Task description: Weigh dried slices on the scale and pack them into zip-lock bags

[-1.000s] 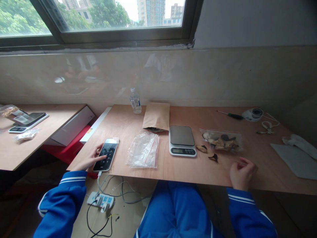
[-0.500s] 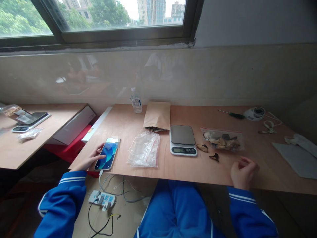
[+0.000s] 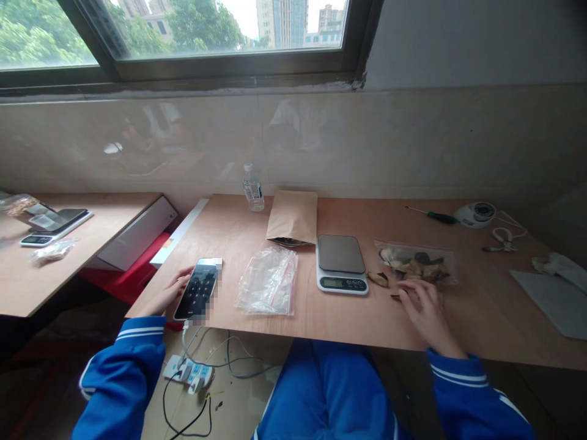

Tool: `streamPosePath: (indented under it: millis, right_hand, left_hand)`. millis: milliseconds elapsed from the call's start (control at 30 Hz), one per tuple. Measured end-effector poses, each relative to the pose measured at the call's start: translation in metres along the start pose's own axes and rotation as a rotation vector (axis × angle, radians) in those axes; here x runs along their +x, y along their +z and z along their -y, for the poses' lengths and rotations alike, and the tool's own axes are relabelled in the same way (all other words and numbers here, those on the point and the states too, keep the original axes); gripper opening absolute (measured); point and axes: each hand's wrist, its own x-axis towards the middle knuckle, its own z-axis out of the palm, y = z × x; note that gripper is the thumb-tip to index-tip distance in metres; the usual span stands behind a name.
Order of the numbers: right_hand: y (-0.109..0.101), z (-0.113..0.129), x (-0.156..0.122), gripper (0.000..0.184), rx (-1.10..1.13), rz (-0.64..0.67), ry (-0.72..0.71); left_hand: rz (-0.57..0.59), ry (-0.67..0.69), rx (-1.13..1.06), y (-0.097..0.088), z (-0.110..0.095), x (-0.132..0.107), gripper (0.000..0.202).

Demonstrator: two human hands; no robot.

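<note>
My left hand [image 3: 170, 292] holds a smartphone [image 3: 197, 289] by its left edge near the table's front; its dark screen shows a keypad. A white cable runs from its lower end. My right hand [image 3: 427, 313] reaches over the table, fingers apart, fingertips right at a small dark dried piece [image 3: 395, 297] that they partly cover. Beside it lies a larger curved dried piece [image 3: 378, 279]. Just behind the fingers is a clear zip bag [image 3: 415, 264] of dried chunks. A kitchen scale [image 3: 342, 263] with a bare platform stands left of these pieces.
Clear plastic bags [image 3: 266, 281] lie between phone and scale. Behind stand a brown paper pouch [image 3: 293, 217] and a water bottle [image 3: 253, 189]. A screwdriver [image 3: 435, 216], a white camera [image 3: 477, 214] and a grey sheet [image 3: 554, 302] are rightward. A power strip [image 3: 190, 371] sits below.
My right hand has moved left and forward to the small dried piece, its curled fingers opening. The phone's screen went from blue wallpaper to a keypad, and my left thumb has left the screen.
</note>
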Motion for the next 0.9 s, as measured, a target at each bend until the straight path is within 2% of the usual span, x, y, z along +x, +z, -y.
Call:
streamPosePath:
  millis: [133, 233, 400, 500, 567, 667, 733, 833, 900]
  right_hand:
    - [0.007, 0.000, -0.014, 0.041, -0.100, 0.119, -0.050]
    - [0.010, -0.010, -0.023, 0.034, -0.091, 0.182, -0.096]
    - [0.011, -0.029, -0.022, 0.032, -0.095, 0.153, -0.093]
    - [0.007, -0.032, -0.016, 0.031, -0.073, 0.145, -0.080]
    - [0.004, -0.023, -0.007, 0.030, -0.038, 0.132, -0.047]
    - [0.007, 0.007, 0.021, 0.027, 0.062, 0.095, 0.001]
    - [0.021, 0.034, 0.048, 0.026, 0.159, 0.106, -0.056]
    - [0.052, 0.067, 0.085, 0.027, 0.267, 0.220, -0.166]
    - [0.068, 0.080, 0.098, 0.028, 0.266, 0.308, -0.222]
  left_hand:
    - [0.039, -0.011, -0.061, 0.001, 0.003, 0.000, 0.068]
    - [0.018, 0.008, -0.082, 0.002, 0.009, 0.004, 0.069]
    - [0.016, -0.002, -0.201, 0.007, 0.015, 0.006, 0.069]
    - [0.026, -0.012, -0.235, 0.008, 0.014, 0.003, 0.072]
    - [0.028, -0.010, -0.224, 0.008, 0.014, 0.003, 0.070]
    - [0.037, 0.003, -0.176, 0.006, 0.016, 0.004, 0.067]
    - [0.037, 0.008, -0.142, 0.005, 0.018, 0.006, 0.066]
    - [0.042, 0.004, -0.127, 0.005, 0.019, 0.007, 0.068]
    - [0.045, 0.000, -0.135, 0.004, 0.018, 0.006, 0.069]
